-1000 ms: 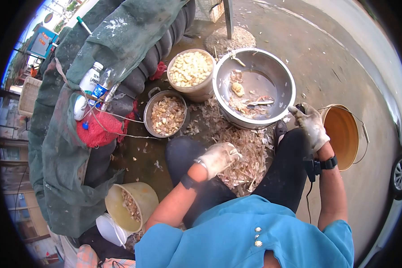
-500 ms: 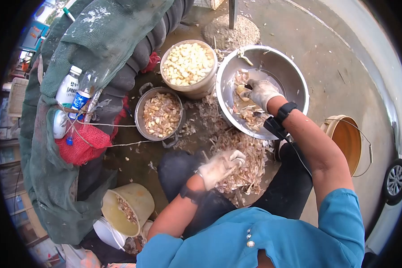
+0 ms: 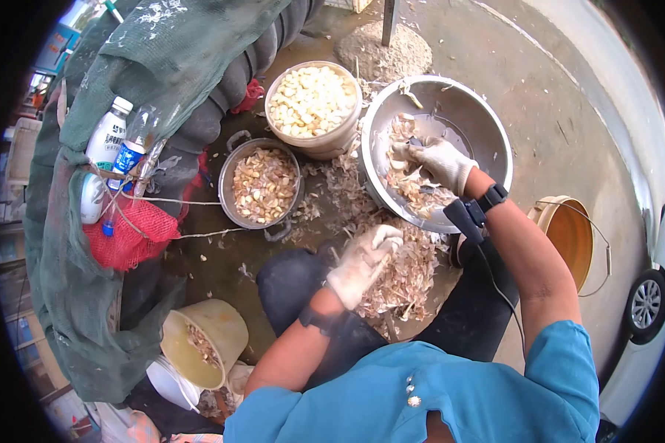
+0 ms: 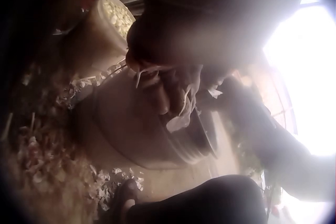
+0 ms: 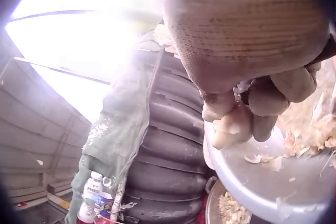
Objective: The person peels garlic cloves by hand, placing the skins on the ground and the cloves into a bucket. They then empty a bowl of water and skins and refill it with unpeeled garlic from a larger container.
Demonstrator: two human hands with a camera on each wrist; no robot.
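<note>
My gloved right hand (image 3: 443, 162) is inside the metal basin (image 3: 499, 136), its fingers curled round a small dark tool (image 3: 415, 140) among garlic pieces and skins (image 3: 425, 198). In the right wrist view the curled fingers of the right hand (image 5: 247, 77) are above the basin rim (image 5: 239, 187); a dark edge shows beside them. My gloved left hand (image 3: 362, 264) hangs over the heap of skins (image 3: 410, 277), fingers curled. In the left wrist view, thin pale skin (image 4: 179, 122) shows at the left hand's fingers (image 4: 176, 90); whether they grip anything more is hidden.
A tub of peeled cloves (image 3: 312, 102) stands left of the basin, with a pot of mixed cloves (image 3: 264, 184) nearby. An orange-lined bucket (image 3: 569, 244) is at the right, a tilted pail (image 3: 229, 332) at lower left. Bottles (image 3: 109, 136) lie on green netting (image 3: 177, 59).
My right hand has moved left from outside the basin's right rim into the basin, down among the garlic. The left hand has shifted slightly, still over the skins.
</note>
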